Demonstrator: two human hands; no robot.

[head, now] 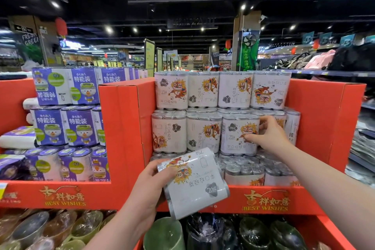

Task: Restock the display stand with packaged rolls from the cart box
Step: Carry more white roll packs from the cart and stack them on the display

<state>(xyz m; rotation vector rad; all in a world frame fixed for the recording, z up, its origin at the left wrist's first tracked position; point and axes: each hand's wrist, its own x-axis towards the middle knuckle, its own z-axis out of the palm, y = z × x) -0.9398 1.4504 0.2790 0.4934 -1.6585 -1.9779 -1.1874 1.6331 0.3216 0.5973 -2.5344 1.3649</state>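
Note:
My left hand [147,186] grips a white pack of rolls with a lion-dance print [196,184], tilted, in front of the red display stand [125,119]. My right hand [267,135] holds the right side of another white pack [237,138] standing in the middle row of the right bay, thumb on its front. Stacked white packs [219,89] fill the top row of that bay, and more lie flat on the lowest layer [253,164]. The cart box is out of view.
The left bay holds purple packs with a duck print [67,87]. Below the red front lip [267,201] lie wrapped bowls [40,227] and dark green cups [253,231]. A shelf with goods [361,148] stands at the right, store aisles behind.

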